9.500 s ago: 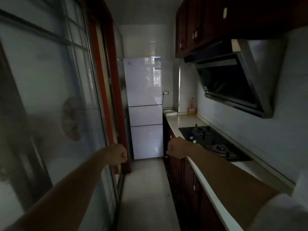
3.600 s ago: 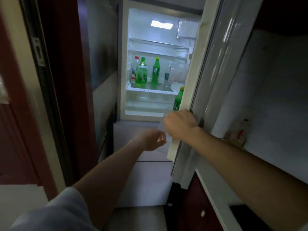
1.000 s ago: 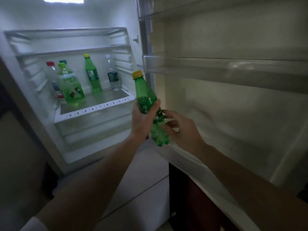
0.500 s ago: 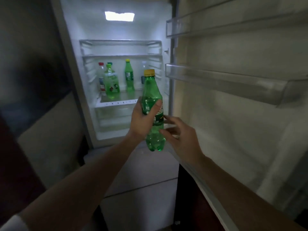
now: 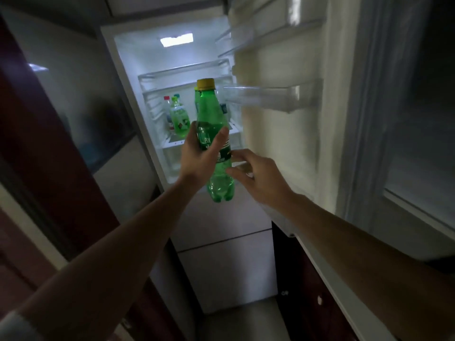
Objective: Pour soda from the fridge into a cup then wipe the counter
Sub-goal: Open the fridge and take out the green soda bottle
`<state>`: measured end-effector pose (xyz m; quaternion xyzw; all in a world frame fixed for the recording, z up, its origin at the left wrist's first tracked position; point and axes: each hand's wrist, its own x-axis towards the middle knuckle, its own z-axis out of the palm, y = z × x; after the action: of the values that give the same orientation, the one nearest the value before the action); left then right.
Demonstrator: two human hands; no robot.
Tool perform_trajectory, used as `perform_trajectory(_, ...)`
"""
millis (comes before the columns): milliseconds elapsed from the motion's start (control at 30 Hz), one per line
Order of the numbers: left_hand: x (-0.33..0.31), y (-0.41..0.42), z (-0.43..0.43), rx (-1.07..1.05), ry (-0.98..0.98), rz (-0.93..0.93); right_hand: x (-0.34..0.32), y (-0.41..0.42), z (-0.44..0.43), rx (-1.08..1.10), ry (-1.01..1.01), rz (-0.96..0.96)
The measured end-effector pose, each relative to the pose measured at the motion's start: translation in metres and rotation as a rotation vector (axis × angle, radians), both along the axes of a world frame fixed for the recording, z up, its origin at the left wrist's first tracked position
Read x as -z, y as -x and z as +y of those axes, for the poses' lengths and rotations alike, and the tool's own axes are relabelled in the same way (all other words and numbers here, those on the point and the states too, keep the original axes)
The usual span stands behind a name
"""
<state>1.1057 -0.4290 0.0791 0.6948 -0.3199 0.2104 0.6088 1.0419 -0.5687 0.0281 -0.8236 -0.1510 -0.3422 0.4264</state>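
Observation:
My left hand [image 5: 200, 156] grips a green soda bottle [image 5: 218, 183] with a yellow cap around its middle and holds it upright in front of the open fridge [image 5: 147, 70]. My right hand [image 5: 261, 178] is open just right of the bottle's lower half, fingertips close to it; I cannot tell whether they touch. The fridge door [image 5: 283, 134] stands open on the right. No cup is in view.
Several more bottles [image 5: 178, 116] stand on the lit fridge shelf behind. Clear door racks [image 5: 266, 98] jut out beside the held bottle. The pale counter edge [image 5: 344, 291] runs along the right over dark red cabinets [image 5: 310, 299]. A dark red frame [image 5: 41, 134] closes in the left.
The view has pulled back from the fridge, which looks farther away. The bottle stays upright in my left hand, and my right hand keeps its place beside it.

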Motion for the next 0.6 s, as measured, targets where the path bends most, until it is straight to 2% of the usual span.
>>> perform_trajectory(300, -0.015, 0.097, -0.038, 0.029, -0.096, -0.082, -0.017, 0.118, -0.036, 0.171, 0.124, 0.012)
perform_trajectory(467, -0.004, 0.142, -0.049, 0.029, -0.067, -0.018, -0.019, 0.171, -0.049, 0.221, 0.256, 0.061)
perform_trajectory(600, 0.0, 0.171, -0.056, -0.003, -0.118, -0.017, -0.016, 0.193, -0.064, 0.238, 0.356, 0.038)
